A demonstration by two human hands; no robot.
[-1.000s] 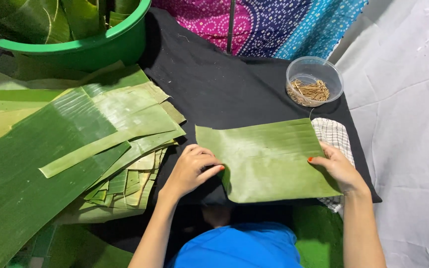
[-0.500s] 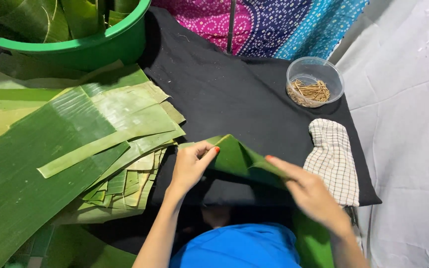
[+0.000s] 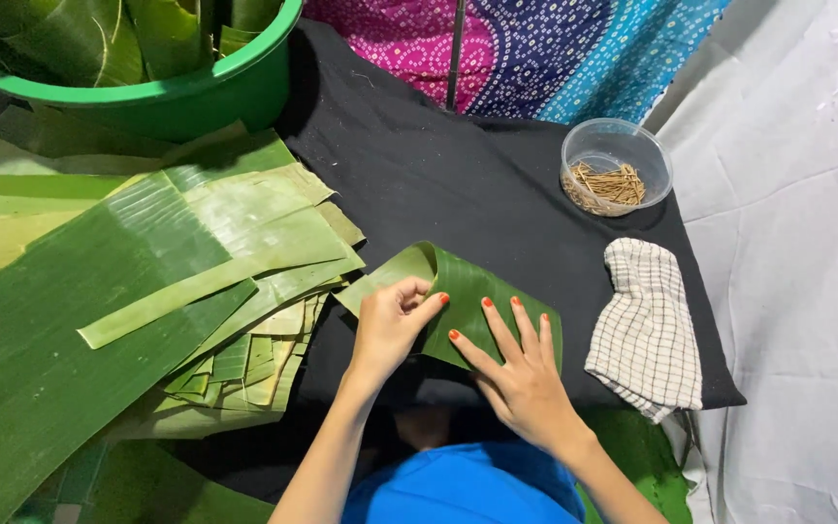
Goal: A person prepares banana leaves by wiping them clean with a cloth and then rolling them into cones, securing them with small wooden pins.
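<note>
We pinch the curled left end of the leaf piece with our left hand near the front edge of the black cloth; our right hand lies flat on it, gripping nothing; best we crease gently, along the grain.

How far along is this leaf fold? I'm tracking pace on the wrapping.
Early. Done: a stack of cut leaf strips lies ready. In hand: one banana leaf piece on the black cloth, curled by the left hand, pressed flat by the right hand. Left: the sticks in the clear bowl look untouched.
</note>
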